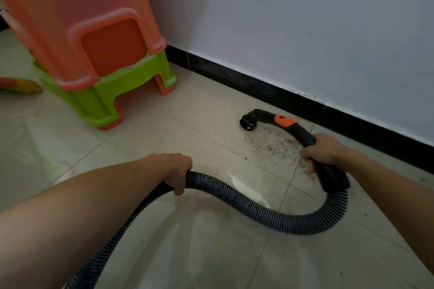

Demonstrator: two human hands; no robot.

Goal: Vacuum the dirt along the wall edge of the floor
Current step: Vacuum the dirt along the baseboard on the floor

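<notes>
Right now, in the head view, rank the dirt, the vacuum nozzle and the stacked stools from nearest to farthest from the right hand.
1. The dirt: scattered on the floor just left of the right hand, near the wall.
2. The nozzle: further left, at the tip of the wand that this hand grips.
3. The stacked stools: far left, by the wall.

My only camera rides on my head, facing forward and steeply down at the floor (211, 253) before the black skirting board (270, 87). It is wide-angle and close: the skirting board runs slantwise across the upper half, the wall (305, 19) above it, my left hand (175, 171) and right hand (325, 150) on its near side.
</notes>
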